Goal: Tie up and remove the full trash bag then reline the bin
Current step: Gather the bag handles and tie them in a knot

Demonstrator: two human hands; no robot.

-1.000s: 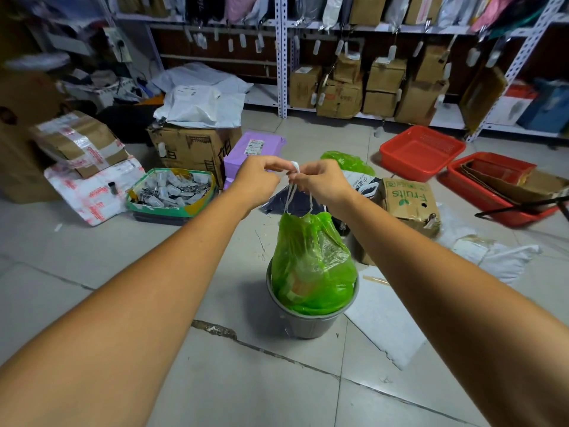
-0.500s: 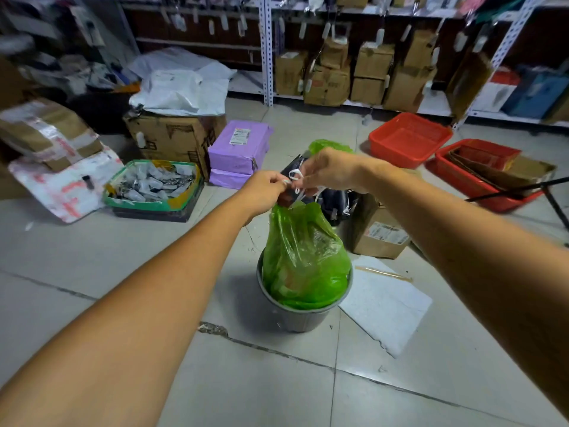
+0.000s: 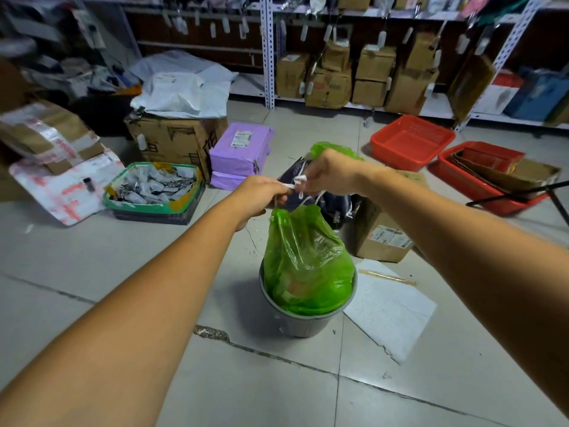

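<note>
A full green trash bag (image 3: 306, 260) sits in a small grey bin (image 3: 295, 323) on the tiled floor, its top gathered into a neck. White drawstrings (image 3: 297, 183) rise from the neck. My left hand (image 3: 261, 197) pinches one end of the strings just left of the neck. Right of it and slightly higher, my right hand (image 3: 331, 172) pinches the other end. The two hands almost touch above the bag.
Another green bag (image 3: 335, 148) and a dark bundle (image 3: 335, 204) lie behind the bin. A cardboard box (image 3: 381, 238) and a white sheet (image 3: 388, 309) are to the right, red baskets (image 3: 411, 141) beyond. Purple parcels (image 3: 240, 149), a green-edged tray (image 3: 154, 188) and boxes stand left. Shelving lines the back.
Both hands stayed on the white strings above the bag. They dropped lower and closer to the bag's neck, then drew slightly apart. The bag stays in the bin.
</note>
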